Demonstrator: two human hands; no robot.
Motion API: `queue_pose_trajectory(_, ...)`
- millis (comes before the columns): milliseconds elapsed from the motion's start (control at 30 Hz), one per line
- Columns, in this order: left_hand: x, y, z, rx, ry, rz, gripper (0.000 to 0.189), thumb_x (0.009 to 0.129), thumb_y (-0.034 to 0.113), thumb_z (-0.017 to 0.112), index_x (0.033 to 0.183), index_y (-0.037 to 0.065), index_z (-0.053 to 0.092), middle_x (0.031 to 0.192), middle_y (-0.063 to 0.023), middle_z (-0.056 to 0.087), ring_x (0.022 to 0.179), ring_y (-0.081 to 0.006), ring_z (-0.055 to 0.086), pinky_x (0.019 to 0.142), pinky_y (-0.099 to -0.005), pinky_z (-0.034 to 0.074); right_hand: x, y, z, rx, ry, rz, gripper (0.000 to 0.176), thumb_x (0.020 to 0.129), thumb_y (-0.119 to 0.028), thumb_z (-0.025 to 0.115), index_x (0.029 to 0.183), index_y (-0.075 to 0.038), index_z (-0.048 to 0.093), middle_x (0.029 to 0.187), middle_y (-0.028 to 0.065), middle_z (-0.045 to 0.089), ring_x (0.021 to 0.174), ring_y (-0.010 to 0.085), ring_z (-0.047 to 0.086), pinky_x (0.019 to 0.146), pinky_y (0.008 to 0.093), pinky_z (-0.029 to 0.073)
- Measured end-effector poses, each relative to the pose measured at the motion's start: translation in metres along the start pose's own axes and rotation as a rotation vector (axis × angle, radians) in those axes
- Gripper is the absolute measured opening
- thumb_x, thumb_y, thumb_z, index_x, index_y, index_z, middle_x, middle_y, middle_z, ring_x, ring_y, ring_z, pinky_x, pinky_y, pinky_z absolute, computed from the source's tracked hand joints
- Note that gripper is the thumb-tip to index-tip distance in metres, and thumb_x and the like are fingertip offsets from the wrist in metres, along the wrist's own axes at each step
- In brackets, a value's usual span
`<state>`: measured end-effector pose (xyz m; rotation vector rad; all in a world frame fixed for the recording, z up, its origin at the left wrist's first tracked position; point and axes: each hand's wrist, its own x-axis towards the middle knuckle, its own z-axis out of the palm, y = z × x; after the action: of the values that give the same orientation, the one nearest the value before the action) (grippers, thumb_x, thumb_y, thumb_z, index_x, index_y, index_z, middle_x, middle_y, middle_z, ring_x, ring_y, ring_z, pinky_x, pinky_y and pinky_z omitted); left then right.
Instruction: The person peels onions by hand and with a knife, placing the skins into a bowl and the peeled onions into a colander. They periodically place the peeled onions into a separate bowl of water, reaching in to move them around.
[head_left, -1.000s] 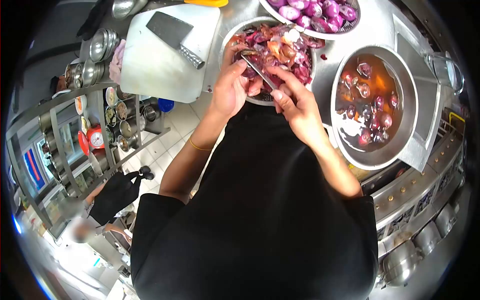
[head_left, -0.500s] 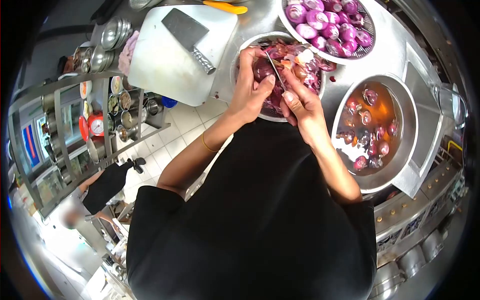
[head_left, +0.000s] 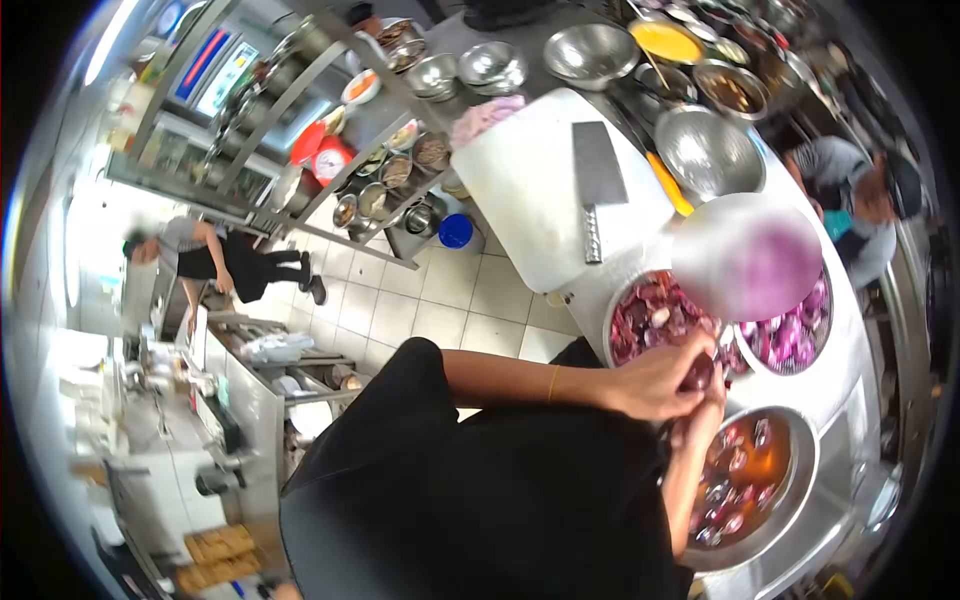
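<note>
My left hand (head_left: 650, 385) is closed around a dark red onion (head_left: 698, 373). Just beside it, my right hand (head_left: 703, 415) is curled against the onion's near side, its fingers partly hidden. The small knife seen in that hand a moment earlier does not show clearly now. Beyond my hands is a metal bowl of onion skins and trimmings (head_left: 640, 310). A colander of peeled purple onions (head_left: 795, 340) stands to its right, partly covered by a blurred patch. Closer to me, a large metal basin (head_left: 805, 480) holds unpeeled onions in brownish water.
A cleaver (head_left: 598, 170) lies on a white cutting board (head_left: 520, 180), with a yellow-handled tool (head_left: 670, 185) alongside. Metal bowls (head_left: 590, 55) line the back of the counter. One person (head_left: 225, 260) is at the left; another (head_left: 860, 195) is across the counter. A blue container (head_left: 456, 231) sits below.
My view has swung left, so the counter appears shifted to the right. My hands have moved from over the trimmings bowl toward its near edge, beside the basin. The knife blade has dropped from sight.
</note>
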<state>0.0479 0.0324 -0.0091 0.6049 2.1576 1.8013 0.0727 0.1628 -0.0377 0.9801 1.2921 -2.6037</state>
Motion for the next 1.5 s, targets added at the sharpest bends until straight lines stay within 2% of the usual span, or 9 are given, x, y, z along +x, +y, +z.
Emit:
queue_pose_trajectory(167, 0.007, -0.044, -0.052, -0.718, 0.115, -0.414, 0.038, 0.087, 0.008, 0.057, 0.122, 0.012, 0.042, 0.101, -0.0060, 0.048, 0.070, -0.0082, 0.051, 0.057, -0.0249, 0.044, 0.018, 0.002, -0.020, -0.331, -0.281, -0.064, 0.013, 0.098, -0.019, 0.047, 0.099, -0.009, 0.055, 0.063, -0.0007, 0.048, 0.045, 0.0066, 0.038, 0.039, 0.0207, 0.028)
queue_pose_trajectory(300, 0.009, -0.050, -0.053, -0.437, 0.087, -0.243, 0.037, 0.087, 0.006, 0.058, 0.121, 0.013, 0.046, 0.102, -0.0040, 0.052, 0.068, -0.0086, 0.053, 0.057, -0.0239, 0.044, 0.019, -0.002, -0.004, -0.557, -0.346, -0.155, 0.021, 0.098, -0.019, 0.046, 0.115, -0.008, 0.052, 0.063, -0.0007, 0.050, 0.046, 0.0058, 0.040, 0.039, 0.0198, 0.029)
queue_pose_trajectory(400, 0.008, -0.055, -0.044, -0.765, 0.095, -0.283, 0.035, 0.088, 0.010, 0.058, 0.121, 0.012, 0.046, 0.096, -0.0029, 0.057, 0.073, -0.0091, 0.056, 0.060, -0.0243, 0.045, 0.023, -0.009, -0.013, -0.735, -0.263, -0.164, 0.044, 0.096, -0.023, 0.051, 0.136, -0.009, 0.039, 0.060, -0.0007, 0.049, 0.046, 0.0057, 0.040, 0.042, 0.0195, 0.030)
queue_pose_trajectory(533, 0.006, -0.066, -0.044, -1.205, 0.046, -0.308, 0.037, 0.088, 0.019, 0.060, 0.122, 0.013, 0.047, 0.104, -0.0025, 0.057, 0.082, -0.0124, 0.057, 0.063, -0.0260, 0.043, 0.015, -0.024, -0.022, -1.021, -0.352, -0.240, 0.038, 0.096, -0.024, 0.053, 0.127, -0.006, 0.041, 0.062, 0.0021, 0.053, 0.047, 0.0056, 0.040, 0.042, 0.0209, 0.030)
queue_pose_trajectory(833, 0.018, -0.059, -0.048, -1.220, -0.008, -0.270, 0.034, 0.091, 0.028, 0.059, 0.121, 0.016, 0.049, 0.113, 0.0033, 0.055, 0.098, -0.0098, 0.052, 0.076, -0.0299, 0.044, -0.005, -0.027, -0.022, -0.599, -0.263, -0.335, 0.036, 0.096, -0.020, 0.051, 0.128, -0.007, 0.040, 0.063, -0.0001, 0.051, 0.049, 0.0052, 0.041, 0.044, 0.0184, 0.029)
queue_pose_trajectory(1167, 0.028, -0.054, -0.042, -1.131, 0.003, -0.445, 0.016, 0.089, 0.017, 0.057, 0.102, 0.015, 0.049, 0.082, -0.0023, 0.051, 0.057, -0.0117, 0.045, 0.049, -0.0237, 0.033, -0.023, -0.026, -0.018, -0.673, -0.203, -0.453, 0.040, 0.096, -0.019, 0.052, 0.133, -0.007, 0.041, 0.064, -0.0017, 0.048, 0.052, 0.0043, 0.038, 0.047, 0.0174, 0.028)
queue_pose_trajectory(1300, 0.026, -0.040, -0.044, -1.375, -0.051, -0.620, 0.031, 0.091, 0.040, 0.046, 0.099, 0.011, 0.053, 0.076, -0.0085, 0.054, 0.055, -0.0164, 0.042, 0.049, -0.0264, 0.032, -0.027, -0.025, -0.010, -0.623, -0.217, -0.431, 0.037, 0.096, -0.017, 0.051, 0.131, -0.009, 0.044, 0.065, -0.0036, 0.047, 0.055, 0.0035, 0.038, 0.049, 0.0178, 0.028)
queue_pose_trajectory(1467, 0.031, -0.013, -0.042, -1.405, 0.003, -0.749, 0.053, 0.095, 0.052, 0.027, 0.108, 0.007, 0.053, 0.063, -0.0074, 0.044, 0.051, -0.0167, 0.038, 0.050, -0.0306, 0.034, -0.034, -0.032, 0.006, -0.836, -0.166, -0.528, 0.040, 0.089, -0.004, 0.055, 0.128, -0.006, 0.046, 0.105, 0.0107, 0.064, 0.078, 0.0162, 0.059, 0.073, 0.0266, 0.046)
queue_pose_trajectory(1500, 0.029, -0.033, -0.045, -1.377, -0.217, -0.587, 0.053, 0.096, 0.050, 0.027, 0.110, 0.006, 0.053, 0.068, -0.0073, 0.046, 0.053, -0.0158, 0.038, 0.052, -0.0300, 0.034, -0.036, -0.031, 0.005, -0.943, -0.154, -0.577, 0.040, 0.088, -0.004, 0.056, 0.127, -0.006, 0.047, 0.112, 0.0138, 0.063, 0.083, 0.0212, 0.063, 0.076, 0.0298, 0.048)
